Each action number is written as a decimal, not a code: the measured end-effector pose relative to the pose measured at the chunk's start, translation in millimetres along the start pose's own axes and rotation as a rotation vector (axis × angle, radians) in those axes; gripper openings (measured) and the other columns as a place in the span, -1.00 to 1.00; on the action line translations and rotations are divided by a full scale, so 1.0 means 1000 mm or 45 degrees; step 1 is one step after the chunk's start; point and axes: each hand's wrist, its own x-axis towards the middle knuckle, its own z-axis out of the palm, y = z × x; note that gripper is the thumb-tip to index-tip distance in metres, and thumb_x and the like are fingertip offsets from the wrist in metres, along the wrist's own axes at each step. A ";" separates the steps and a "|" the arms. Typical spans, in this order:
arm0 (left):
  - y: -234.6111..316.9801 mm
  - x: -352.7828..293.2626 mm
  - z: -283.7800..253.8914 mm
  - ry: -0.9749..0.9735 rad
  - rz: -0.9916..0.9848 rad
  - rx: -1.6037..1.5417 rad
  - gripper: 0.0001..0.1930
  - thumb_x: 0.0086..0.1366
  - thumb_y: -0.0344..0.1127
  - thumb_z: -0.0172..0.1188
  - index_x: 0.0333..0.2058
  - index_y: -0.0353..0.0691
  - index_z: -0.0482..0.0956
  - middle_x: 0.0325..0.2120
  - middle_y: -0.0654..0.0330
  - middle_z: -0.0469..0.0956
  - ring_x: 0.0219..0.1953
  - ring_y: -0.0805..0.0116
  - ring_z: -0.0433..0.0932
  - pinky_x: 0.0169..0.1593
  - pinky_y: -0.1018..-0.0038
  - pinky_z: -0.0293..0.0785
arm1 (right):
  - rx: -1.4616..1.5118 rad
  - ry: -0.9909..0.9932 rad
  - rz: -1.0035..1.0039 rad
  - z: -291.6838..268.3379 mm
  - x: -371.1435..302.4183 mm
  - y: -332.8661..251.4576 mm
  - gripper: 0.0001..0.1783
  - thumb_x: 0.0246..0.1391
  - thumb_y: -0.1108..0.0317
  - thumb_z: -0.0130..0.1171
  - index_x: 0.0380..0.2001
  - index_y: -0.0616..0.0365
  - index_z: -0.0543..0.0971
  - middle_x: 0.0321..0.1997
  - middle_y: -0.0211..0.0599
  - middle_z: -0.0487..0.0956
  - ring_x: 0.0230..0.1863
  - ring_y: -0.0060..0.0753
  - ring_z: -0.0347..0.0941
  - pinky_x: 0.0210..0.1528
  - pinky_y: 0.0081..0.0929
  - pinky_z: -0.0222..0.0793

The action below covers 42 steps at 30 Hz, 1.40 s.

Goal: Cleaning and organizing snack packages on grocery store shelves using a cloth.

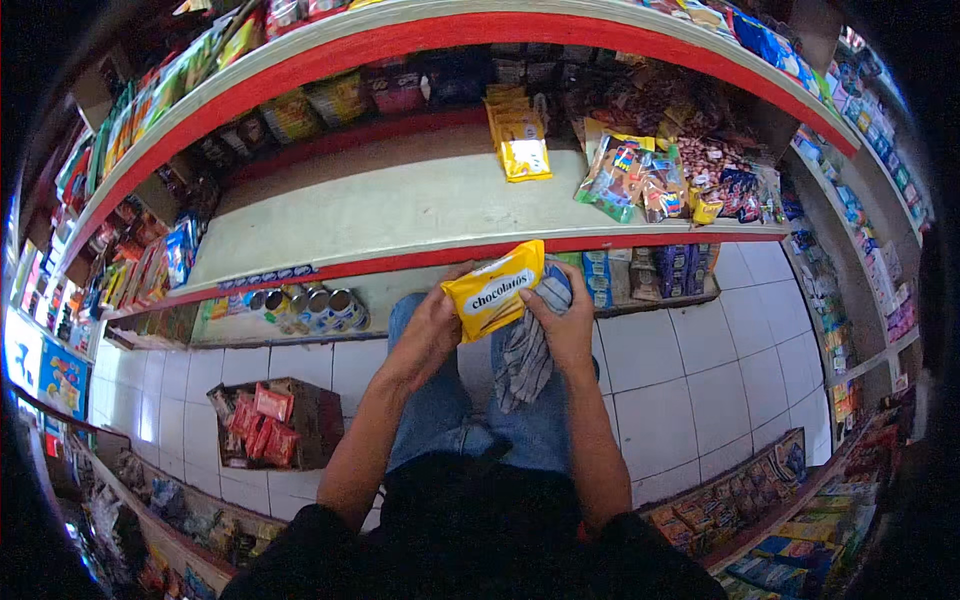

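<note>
A yellow snack packet (493, 291) with a white oval label is held up in front of the shelf edge, tilted, above my knees. My left hand (432, 330) grips its left side. My right hand (566, 325) pinches its right side with the thumb on the front, and also holds a grey-blue striped cloth (524, 362) that hangs down below the packet. The fingers behind the packet are hidden. Beyond it, a row of similar yellow packets (521, 142) stands on the pale shelf (400, 210).
Mixed snack packets (640, 178) lie at the shelf's right. Cans (330, 308) stand on the low shelf underneath. A cardboard box (318, 422) with red packets (262, 428) sits on the tiled floor to my left. Stocked shelves (868, 235) rise at the right, and a red-edged shelf (480, 32) overhangs ahead.
</note>
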 end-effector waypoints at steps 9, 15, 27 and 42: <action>0.022 0.115 0.004 0.062 0.368 0.914 -0.66 0.26 -0.44 0.24 -0.01 -0.33 0.43 -0.21 0.15 0.57 -0.12 0.46 0.52 -0.02 0.55 0.42 | 0.451 0.439 0.581 -0.021 -0.013 0.035 -0.41 0.03 0.26 0.36 0.07 0.24 0.37 0.00 -0.15 0.49 0.02 -0.33 0.41 0.11 -0.38 0.31; 0.058 0.232 0.007 0.056 0.511 1.382 -0.72 0.23 -0.34 0.30 -0.15 -0.38 0.56 -0.29 0.19 0.61 -0.19 0.49 0.53 -0.05 0.53 0.42 | 0.174 0.306 0.539 -0.016 -0.038 0.057 -0.44 0.04 0.24 0.34 0.05 0.24 0.39 0.02 -0.08 0.49 0.08 -0.23 0.39 0.17 -0.32 0.26; 0.039 0.334 -0.009 0.006 0.643 1.891 -0.29 -0.01 -0.07 0.47 0.09 -0.26 0.46 -0.18 -0.07 0.56 -0.12 0.07 0.54 0.00 0.27 0.40 | 0.082 0.169 0.407 -0.022 -0.026 0.052 -0.52 0.02 0.30 0.35 0.00 0.15 0.44 -0.07 -0.14 0.57 -0.03 -0.25 0.53 0.04 -0.33 0.40; 0.016 0.326 -0.018 0.158 0.961 2.503 0.13 -0.20 0.07 0.54 0.26 -0.23 0.06 -0.17 -0.02 0.27 -0.08 0.02 0.23 0.03 0.09 0.09 | 0.190 0.048 0.568 -0.007 -0.016 0.062 -0.49 0.01 0.33 0.34 0.03 0.15 0.43 -0.05 -0.11 0.56 0.00 -0.26 0.51 0.07 -0.36 0.37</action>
